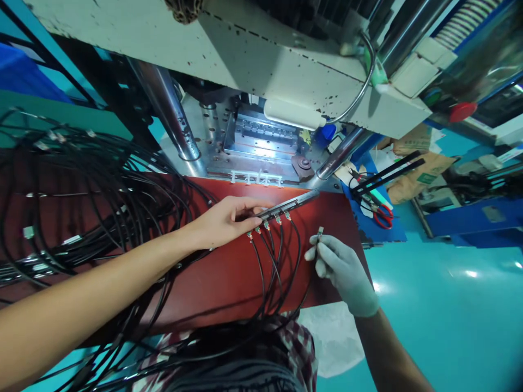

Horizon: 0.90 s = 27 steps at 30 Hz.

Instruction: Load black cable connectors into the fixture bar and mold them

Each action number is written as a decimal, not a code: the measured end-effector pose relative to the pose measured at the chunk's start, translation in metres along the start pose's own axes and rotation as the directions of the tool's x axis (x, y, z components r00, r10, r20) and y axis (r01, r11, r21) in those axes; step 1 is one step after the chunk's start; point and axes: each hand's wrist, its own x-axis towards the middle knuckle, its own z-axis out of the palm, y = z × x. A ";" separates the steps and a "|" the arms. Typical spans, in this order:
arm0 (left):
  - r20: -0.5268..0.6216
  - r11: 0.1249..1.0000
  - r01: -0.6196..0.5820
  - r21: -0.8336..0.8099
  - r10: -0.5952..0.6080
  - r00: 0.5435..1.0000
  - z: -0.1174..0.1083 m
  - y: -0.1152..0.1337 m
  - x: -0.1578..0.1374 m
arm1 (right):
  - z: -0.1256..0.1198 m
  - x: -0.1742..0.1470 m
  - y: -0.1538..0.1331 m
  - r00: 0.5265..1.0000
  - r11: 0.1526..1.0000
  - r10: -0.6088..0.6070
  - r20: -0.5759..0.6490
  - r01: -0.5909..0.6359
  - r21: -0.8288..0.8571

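My bare left hand grips one end of a narrow metal bar, thumb on top. Along the bar's near edge sit several small connector ends, each on a black cable that runs down toward my lap. To the right, my gloved right hand pinches a cable end with a small metal connector pointing up. This connector is apart from the bar.
A press with a lit metal die stands behind the red work surface. A white plastic moulded strip lies before it. Bundled black cables fill the left. Red-handled scissors lie on a blue surface at right.
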 end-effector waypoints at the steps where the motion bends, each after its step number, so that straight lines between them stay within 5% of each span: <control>1: 0.010 1.000 -0.001 0.011 0.000 1.000 0.001 0.000 0.000 | 0.002 0.005 -0.001 1.000 1.000 -0.013 -0.012 0.013 0.012; 7: 0.060 1.000 0.000 0.015 -0.001 0.998 0.003 -0.003 -0.002 | 0.017 0.022 -0.016 0.989 0.992 -0.116 -0.093 0.110 -0.069; 14: 0.080 1.000 0.023 0.020 -0.024 0.996 0.004 -0.004 -0.003 | 0.029 0.036 -0.026 0.976 0.939 -0.218 0.000 0.210 -0.274; 27: 0.027 0.995 -0.027 0.096 0.025 0.999 0.012 -0.009 -0.010 | 0.028 0.041 -0.025 0.981 0.932 -0.192 0.041 0.195 -0.304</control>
